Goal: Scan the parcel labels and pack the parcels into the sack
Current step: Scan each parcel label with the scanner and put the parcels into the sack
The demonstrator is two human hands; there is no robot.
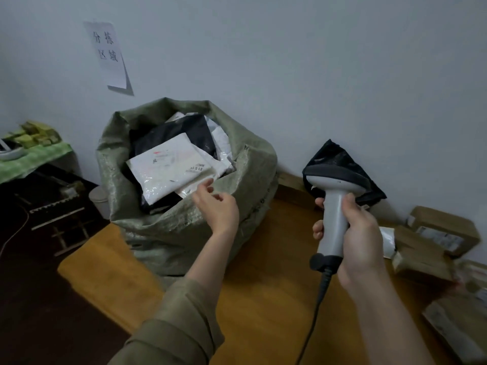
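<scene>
Packing step, by the look of it: top parcel just landed in the sack, next scan not yet begun.

Upper left of the frame: paper sign (109, 55) taped to the wall, two rows of characters. Far left edge, a green cloth (31, 159) over a low stand, blurred clutter on it.

Left of centre: green woven sack (163, 233), mouth rolled wide, standing on the wooden tabletop (263, 299) against the wall. Stuffed near the brim. White poly parcel (171, 167) on top, label up, lying flat and slightly askew; black parcel (181, 133) behind it, more white ones tucked at the back.

Centre: left hand (218, 206) at the sack's near rim, fingers loosely curled, gripping nothing; fingertips just beside the white parcel's corner, contact or not hard to tell from this angle.

Right of centre: right hand (355, 233) wrapped firmly round the grey handle of the barcode scanner (334, 201), head pointing away, cable trailing down. Black bag (342, 164) slumped against the wall behind it.

Far right: brown cardboard boxes (432, 241) with labels, piled on the tabletop, waiting.

Next call, likely: left hand across to that pile, label turned up, scanner aimed square. Little room left in the sack, so careful stacking needed.
</scene>
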